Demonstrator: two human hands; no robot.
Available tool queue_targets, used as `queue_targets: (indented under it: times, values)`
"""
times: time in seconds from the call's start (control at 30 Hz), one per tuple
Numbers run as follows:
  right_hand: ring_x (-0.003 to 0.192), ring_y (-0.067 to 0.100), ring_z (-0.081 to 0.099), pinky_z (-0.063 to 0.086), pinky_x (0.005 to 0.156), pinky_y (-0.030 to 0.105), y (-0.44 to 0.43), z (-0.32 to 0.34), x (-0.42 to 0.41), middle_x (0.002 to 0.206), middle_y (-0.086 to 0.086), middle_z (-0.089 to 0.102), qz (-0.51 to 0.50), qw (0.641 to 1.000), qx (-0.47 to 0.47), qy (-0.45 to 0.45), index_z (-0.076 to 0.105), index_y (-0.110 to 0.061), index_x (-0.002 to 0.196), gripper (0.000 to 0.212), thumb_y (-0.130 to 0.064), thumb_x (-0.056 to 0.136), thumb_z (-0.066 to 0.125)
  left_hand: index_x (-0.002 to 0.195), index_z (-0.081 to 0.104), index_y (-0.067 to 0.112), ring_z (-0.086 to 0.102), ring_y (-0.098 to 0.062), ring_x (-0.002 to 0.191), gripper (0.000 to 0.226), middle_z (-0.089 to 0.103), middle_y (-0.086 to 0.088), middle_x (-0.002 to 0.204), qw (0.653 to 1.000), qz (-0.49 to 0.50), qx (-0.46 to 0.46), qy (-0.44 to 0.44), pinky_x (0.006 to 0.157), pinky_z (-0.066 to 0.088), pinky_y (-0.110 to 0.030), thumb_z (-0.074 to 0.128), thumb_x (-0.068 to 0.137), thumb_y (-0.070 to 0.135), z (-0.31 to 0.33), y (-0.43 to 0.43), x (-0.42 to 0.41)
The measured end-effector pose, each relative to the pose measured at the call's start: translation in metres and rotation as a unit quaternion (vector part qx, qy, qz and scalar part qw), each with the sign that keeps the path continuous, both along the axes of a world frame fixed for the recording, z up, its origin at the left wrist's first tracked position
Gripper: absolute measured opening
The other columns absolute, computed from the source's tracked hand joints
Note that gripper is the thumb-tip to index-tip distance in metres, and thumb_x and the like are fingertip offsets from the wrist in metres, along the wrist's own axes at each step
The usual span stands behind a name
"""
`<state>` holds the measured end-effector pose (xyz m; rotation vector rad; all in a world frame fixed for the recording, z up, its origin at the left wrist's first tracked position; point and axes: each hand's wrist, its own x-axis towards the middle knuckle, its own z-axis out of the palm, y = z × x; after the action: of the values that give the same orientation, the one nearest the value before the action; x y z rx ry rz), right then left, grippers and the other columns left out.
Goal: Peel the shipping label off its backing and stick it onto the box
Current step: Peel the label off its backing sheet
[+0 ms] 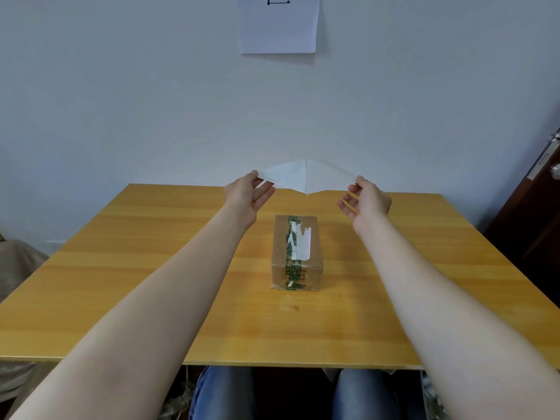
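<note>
A small cardboard box (315, 253) with green printed tape and white label scraps on top stands in the middle of the wooden table (151, 283). Above and behind it I hold the white shipping label sheet (306, 176) in the air, spread wide in two halves that meet at a centre line. My left hand (247, 197) pinches its left tip between thumb and forefinger. My right hand (365, 200) pinches its right tip, other fingers spread. I cannot tell which half is label and which is backing.
A white paper sheet (278, 24) hangs on the wall behind the table. A dark door (533, 213) stands at the right. My knees in jeans (224, 392) show under the table's near edge.
</note>
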<state>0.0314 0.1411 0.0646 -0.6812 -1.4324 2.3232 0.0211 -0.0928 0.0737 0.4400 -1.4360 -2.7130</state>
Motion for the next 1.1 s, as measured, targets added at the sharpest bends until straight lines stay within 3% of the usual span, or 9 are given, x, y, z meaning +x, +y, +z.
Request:
queue_targets:
  times: [0.2, 0.57, 1.1]
  values:
    - [0.068, 0.023, 0.065, 0.065, 0.067, 0.037, 0.001, -0.0014, 0.0003, 0.082, 0.005, 0.067, -0.004, 1.0, -0.003, -0.004, 0.067, -0.011, 0.093, 0.007, -0.016, 0.096, 0.069, 0.124, 0.063, -0.001, 0.079, -0.031, 0.094, 0.022, 0.075, -0.011, 0.117, 1.0, -0.004, 0.009, -0.013, 0.081, 0.067, -0.043, 0.064, 0.104, 0.009, 0.0008, -0.0011, 0.0024]
    - [0.067, 0.021, 0.063, 0.061, 0.062, 0.034, 0.0006, -0.004, 0.0017, 0.08, 0.004, 0.066, -0.009, 1.0, -0.013, -0.015, 0.068, -0.011, 0.093, 0.006, -0.016, 0.096, 0.068, 0.119, 0.069, 0.007, 0.08, -0.022, 0.092, 0.02, 0.076, -0.003, 0.104, 1.0, 0.002, 0.0, -0.029, 0.076, 0.068, -0.04, 0.07, 0.101, 0.016, 0.0032, -0.0029, 0.0064]
    - [0.063, 0.019, 0.058, 0.058, 0.062, 0.032, -0.0025, 0.0047, 0.0019, 0.078, 0.003, 0.064, -0.042, 0.999, -0.008, -0.007, 0.066, -0.012, 0.086, 0.011, -0.016, 0.096, 0.067, 0.112, 0.072, 0.016, 0.075, -0.015, 0.096, 0.013, 0.078, 0.002, 0.113, 0.997, 0.054, -0.038, -0.043, 0.086, 0.066, -0.038, 0.072, 0.1, 0.023, 0.0043, -0.003, 0.0063]
